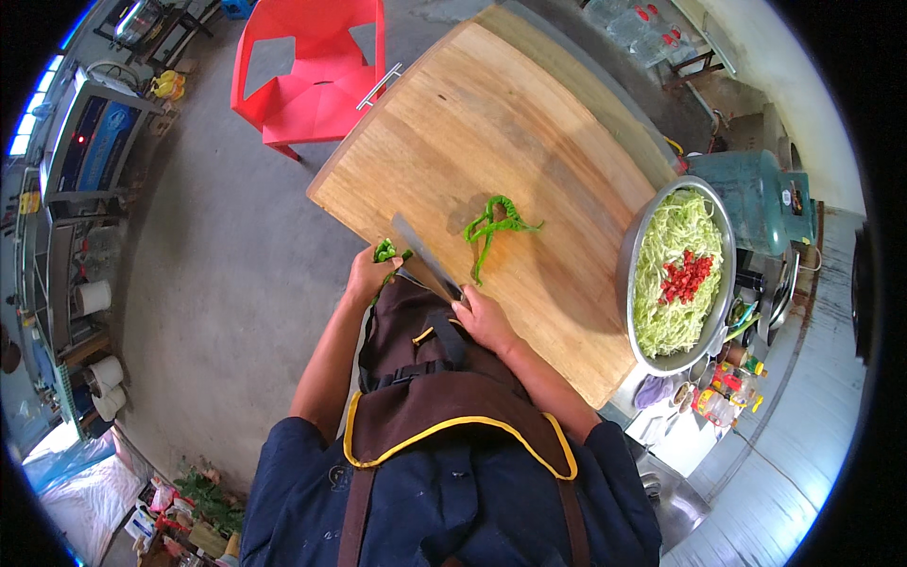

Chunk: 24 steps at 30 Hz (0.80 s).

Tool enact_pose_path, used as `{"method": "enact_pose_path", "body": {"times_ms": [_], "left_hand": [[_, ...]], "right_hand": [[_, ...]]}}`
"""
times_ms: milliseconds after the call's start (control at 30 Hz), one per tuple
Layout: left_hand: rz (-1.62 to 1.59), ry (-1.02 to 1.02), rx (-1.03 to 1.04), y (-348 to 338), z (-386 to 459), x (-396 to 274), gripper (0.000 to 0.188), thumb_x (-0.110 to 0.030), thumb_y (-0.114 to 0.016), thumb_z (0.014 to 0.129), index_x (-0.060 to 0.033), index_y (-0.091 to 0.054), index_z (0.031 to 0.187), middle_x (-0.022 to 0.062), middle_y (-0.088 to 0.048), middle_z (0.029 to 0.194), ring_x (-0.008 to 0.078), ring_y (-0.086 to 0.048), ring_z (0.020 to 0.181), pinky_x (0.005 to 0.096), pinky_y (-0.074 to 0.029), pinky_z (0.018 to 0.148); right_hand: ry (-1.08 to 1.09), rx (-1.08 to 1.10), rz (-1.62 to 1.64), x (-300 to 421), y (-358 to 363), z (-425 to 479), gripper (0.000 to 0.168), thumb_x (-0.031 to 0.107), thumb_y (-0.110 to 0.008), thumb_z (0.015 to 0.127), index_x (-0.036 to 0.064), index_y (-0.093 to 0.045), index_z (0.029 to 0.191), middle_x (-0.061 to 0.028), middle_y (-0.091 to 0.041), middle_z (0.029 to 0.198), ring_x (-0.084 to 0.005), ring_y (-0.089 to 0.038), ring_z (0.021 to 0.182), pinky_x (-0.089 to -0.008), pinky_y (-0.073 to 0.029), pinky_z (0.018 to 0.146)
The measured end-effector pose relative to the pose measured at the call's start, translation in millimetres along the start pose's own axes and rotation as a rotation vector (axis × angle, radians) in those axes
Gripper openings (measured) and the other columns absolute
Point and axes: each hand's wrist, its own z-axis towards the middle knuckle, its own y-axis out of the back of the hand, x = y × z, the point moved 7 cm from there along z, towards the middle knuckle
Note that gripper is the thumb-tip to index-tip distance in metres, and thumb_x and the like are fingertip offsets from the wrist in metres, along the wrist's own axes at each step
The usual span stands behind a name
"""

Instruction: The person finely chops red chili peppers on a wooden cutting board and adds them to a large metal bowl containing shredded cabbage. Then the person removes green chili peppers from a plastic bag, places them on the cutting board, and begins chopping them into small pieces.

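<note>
My left hand [372, 275] is closed around some green pepper pieces [385, 250], off the near left edge of the wooden cutting board [439, 135]. In my right hand [485, 317] is the handle of a cleaver [425, 255]. Its blade points away and to the left, along the board's near edge, close to my left hand. Several long green chili peppers [492, 225] lie tangled in the middle of the board. On the board's right side stands a steel bowl [629, 283] of shredded cabbage [669, 326], topped with chopped red pepper [686, 276].
A red plastic chair [315, 99] stands beyond the board's left edge. Behind the bowl is a green gas cylinder [740, 198]. Bottles [723, 404] and small containers crowd the counter at right. A metal cabinet [92, 142] stands far left, across the concrete floor [212, 283].
</note>
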Motion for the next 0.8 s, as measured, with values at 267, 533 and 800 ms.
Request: {"method": "enact_pose_path", "body": {"times_ms": [267,533,800], "left_hand": [[-0.268,-0.042,0.091,4.7,-42.1,-23.2,0.035,-0.013,-0.075,0.088,0.0010,-0.063,0.118,-0.0014,-0.062,0.091,0.0091,-0.057,0.081,0.0240,-0.047,0.074],[-0.266,-0.116,0.182,-2.6,-73.5,-78.7,0.039,-0.005,-0.078,0.085,-0.0011,-0.062,0.121,-0.0017,-0.062,0.100,0.0087,-0.058,0.090,0.0243,-0.048,0.084],[-0.267,-0.265,0.153,0.8,-54.2,-110.8,0.036,0.000,-0.078,0.084,-0.0020,-0.055,0.112,0.0026,-0.066,0.102,0.0109,-0.062,0.092,0.0279,-0.051,0.082]], "right_hand": [[-0.085,-0.336,0.103,-4.5,72.1,-24.9,0.022,0.020,-0.067,0.091,0.002,-0.060,0.102,-0.0164,-0.059,0.073,-0.0323,-0.060,0.065,-0.0422,-0.049,0.062],[-0.205,-0.794,-0.388,-90.9,139.3,-94.5,0.035,0.015,-0.066,0.089,0.003,-0.059,0.121,-0.0185,-0.064,0.093,-0.0388,-0.064,0.085,-0.0478,-0.050,0.072],[-0.412,-0.790,-0.449,-152.1,122.5,-107.8,0.053,0.011,-0.069,0.086,0.007,-0.050,0.135,-0.0192,-0.061,0.121,-0.0403,-0.059,0.107,-0.0496,-0.049,0.087]]}}
